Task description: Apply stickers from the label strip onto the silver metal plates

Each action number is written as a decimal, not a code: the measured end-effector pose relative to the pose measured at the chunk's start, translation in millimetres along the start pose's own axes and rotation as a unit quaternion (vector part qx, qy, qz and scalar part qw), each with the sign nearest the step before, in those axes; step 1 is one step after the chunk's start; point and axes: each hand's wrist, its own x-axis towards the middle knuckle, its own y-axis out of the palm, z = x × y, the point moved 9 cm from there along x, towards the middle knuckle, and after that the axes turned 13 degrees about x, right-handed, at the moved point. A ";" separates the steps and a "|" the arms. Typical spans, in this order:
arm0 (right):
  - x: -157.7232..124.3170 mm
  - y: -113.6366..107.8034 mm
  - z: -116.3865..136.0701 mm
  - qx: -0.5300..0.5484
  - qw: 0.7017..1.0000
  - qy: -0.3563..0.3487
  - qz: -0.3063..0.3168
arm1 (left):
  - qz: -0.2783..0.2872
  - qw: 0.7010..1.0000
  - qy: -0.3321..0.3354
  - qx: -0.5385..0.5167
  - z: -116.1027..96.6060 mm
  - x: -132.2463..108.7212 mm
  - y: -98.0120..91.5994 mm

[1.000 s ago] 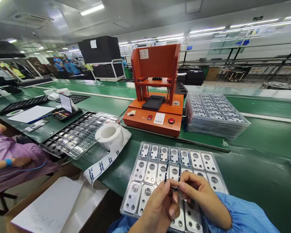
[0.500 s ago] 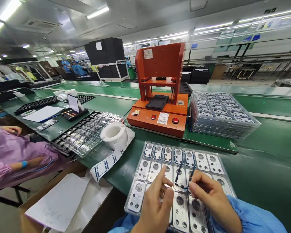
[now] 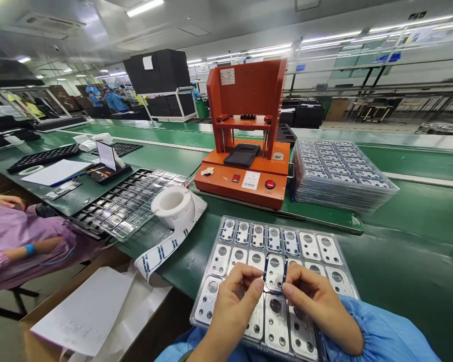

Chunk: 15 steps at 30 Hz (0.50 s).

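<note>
A clear plastic tray [image 3: 357, 286] in front of me holds rows of silver metal plates with round windows and small holes. Around the edges of one plate [image 3: 275, 272] in the second row lies a thin dark blue adhesive frame [image 3: 266, 264]. My right hand [image 3: 317, 296] pinches the frame's right side between thumb and forefinger. At its left side, the thumb and forefinger of my left hand [image 3: 234, 304] are closed on the edge. Several plates in the far row have similar dark edging. My hands hide part of the middle rows.
Behind the tray stands an orange press [image 3: 243, 183] with a red button. Stacked filled trays [image 3: 342, 173] sit to its right. To the left are a white roll [image 3: 173, 206] with its strip hanging down, a gridded tray [image 3: 126, 203], and a person in a pink sleeve [image 3: 7, 256].
The blue frame has come down from above the tray onto a plate. My left hand has moved from open beside it to its left edge. The view has shifted slightly.
</note>
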 end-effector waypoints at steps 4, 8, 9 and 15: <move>0.6 4.6 4.5 -0.028 0.999 -0.012 0.013 | -0.002 1.000 0.005 0.008 -3.4 0.4 -0.8; 1.3 6.4 6.8 -0.057 0.998 -0.019 0.021 | -0.002 1.000 0.015 0.026 -6.1 -1.0 -2.1; 1.4 6.3 6.6 -0.060 0.998 -0.018 0.021 | -0.002 1.000 0.014 0.027 -5.9 -1.5 -2.2; -1.0 6.8 6.5 -0.063 0.998 -0.014 0.012 | -0.006 1.000 0.012 0.028 -5.2 -4.1 -0.8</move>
